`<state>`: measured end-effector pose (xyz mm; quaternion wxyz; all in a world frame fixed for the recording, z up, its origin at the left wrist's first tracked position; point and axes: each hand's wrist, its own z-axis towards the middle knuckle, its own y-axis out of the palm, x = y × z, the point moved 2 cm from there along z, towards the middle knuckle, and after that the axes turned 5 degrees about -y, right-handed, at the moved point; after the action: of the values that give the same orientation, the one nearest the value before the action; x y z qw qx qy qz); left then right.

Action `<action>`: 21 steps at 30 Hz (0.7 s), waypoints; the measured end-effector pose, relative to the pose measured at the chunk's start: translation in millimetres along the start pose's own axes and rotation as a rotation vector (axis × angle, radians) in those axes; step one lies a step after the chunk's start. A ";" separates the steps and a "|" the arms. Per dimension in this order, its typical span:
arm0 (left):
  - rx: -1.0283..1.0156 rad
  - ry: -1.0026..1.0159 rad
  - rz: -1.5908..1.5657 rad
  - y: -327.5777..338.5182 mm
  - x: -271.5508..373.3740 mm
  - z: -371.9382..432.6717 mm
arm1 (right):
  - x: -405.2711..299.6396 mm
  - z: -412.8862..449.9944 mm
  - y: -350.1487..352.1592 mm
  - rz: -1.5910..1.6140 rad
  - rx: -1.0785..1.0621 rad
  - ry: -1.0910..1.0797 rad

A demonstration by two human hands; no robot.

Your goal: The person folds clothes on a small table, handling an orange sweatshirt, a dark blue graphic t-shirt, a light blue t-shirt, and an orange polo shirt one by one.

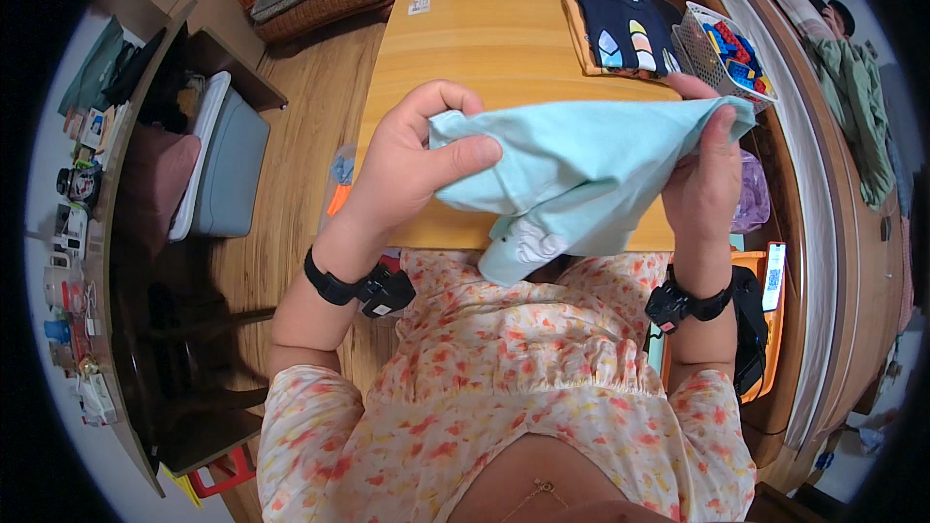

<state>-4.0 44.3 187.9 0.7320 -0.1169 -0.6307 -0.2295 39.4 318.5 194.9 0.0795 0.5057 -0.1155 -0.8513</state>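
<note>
A light aqua cloth garment (574, 152) with a white printed figure near its lower edge is stretched between my two hands, above the near part of a wooden table (465, 43). My left hand (429, 145) pinches its left end between thumb and fingers. At the upper right corner, my right hand (701, 160) grips the fabric, with some fingers hidden behind it. The lower part of the garment hangs in loose folds over the table's near edge and my lap. Folded clothes, a navy printed shirt (617, 29) on top of an orange one, lie at the table's far right.
A white plastic basket (716, 62) of toy bricks stands right of the table, with a purple translucent container (752, 192) nearer me. An orange bin (774, 349) holds a black bag. Leftward are a grey storage box (229, 167) and shelves. A wicker chair (327, 7) stands beyond.
</note>
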 end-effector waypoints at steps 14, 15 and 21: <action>0.023 0.097 0.327 60.5 -3.9 5.1 | 2.3 -0.6 36.6 -0.493 -0.316 0.069; -0.042 -0.004 0.417 61.7 -8.9 1.1 | 0.3 -0.1 34.1 -0.498 -0.313 0.061; -0.488 -0.307 0.662 21.9 -20.9 -7.5 | -28.8 13.2 -21.4 -0.066 -0.002 -0.276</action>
<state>11.1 63.8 168.7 0.6148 -0.5150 -0.5881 -0.1045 41.1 347.8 219.4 0.0353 0.3873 -0.1078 -0.9150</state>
